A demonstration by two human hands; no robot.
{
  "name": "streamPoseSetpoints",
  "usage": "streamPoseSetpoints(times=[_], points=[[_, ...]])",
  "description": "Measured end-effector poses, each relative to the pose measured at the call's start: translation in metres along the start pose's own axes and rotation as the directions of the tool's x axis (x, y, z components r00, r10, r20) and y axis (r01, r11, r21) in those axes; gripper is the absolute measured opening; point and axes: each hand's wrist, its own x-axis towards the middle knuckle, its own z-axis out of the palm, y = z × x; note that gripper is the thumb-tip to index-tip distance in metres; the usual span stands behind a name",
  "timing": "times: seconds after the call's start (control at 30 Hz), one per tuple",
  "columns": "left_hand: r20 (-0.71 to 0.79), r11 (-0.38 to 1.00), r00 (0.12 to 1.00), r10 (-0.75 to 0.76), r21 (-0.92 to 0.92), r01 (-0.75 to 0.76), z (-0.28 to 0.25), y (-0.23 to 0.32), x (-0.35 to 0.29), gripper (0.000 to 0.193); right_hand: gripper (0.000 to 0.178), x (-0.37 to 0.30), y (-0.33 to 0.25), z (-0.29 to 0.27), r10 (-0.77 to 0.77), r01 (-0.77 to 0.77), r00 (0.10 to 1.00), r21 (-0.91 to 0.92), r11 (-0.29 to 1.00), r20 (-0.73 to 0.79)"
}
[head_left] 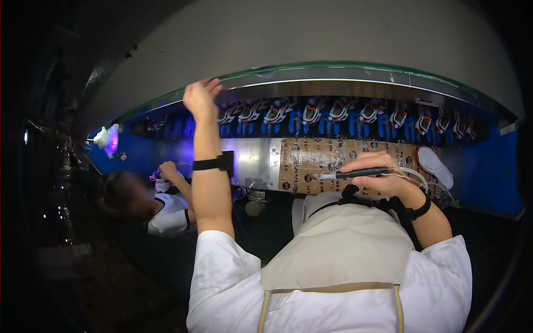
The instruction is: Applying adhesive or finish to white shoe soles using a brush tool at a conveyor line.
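My left hand (202, 99) is raised at arm's length, in front of the far ledge and near the left part of a row of shoes. Its fingers are partly bent and apart, with nothing visible in them. My right hand (373, 170), over the bench, is closed round a slim black-handled brush (362, 173). The brush's pale tip points left, and a whitish tube runs from its back end past my wrist. Several white and grey shoes (312, 112) with orange trim stand in the row on blue holders. A white shoe sole (435, 166) lies to the right of my right hand.
Printed brown cardboard (302, 158) covers part of the metal bench (255, 166). A green-edged ledge (333, 71) runs above the shoes. To the left, a co-worker (169, 208) sits with hands at a shoe. Purple light glows from a white lamp-like object (107, 140).
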Motion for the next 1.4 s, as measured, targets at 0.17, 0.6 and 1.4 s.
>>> streamPoseSetpoints(times=[0.17,0.6,1.4], points=[[-0.184,0.948,0.951,0.248,0.246,-0.199,-0.132,-0.015,0.158,0.03,0.032,0.002,-0.002,0.001,-0.012,0.007,0.999,-0.093,0.996,-0.053],[-0.006,0.38,0.684,0.73,0.835,-0.398,-0.143,-0.014,0.122,0.017,0.028,0.029,0.013,0.012,-0.038,0.021,0.956,-0.059,0.998,-0.29],[0.786,0.388,0.578,-0.22,-0.473,0.791,-0.022,-0.052,-0.273,0.092,0.023,0.079,-0.032,0.065,0.081,-0.048,0.967,0.143,0.989,-0.241]])
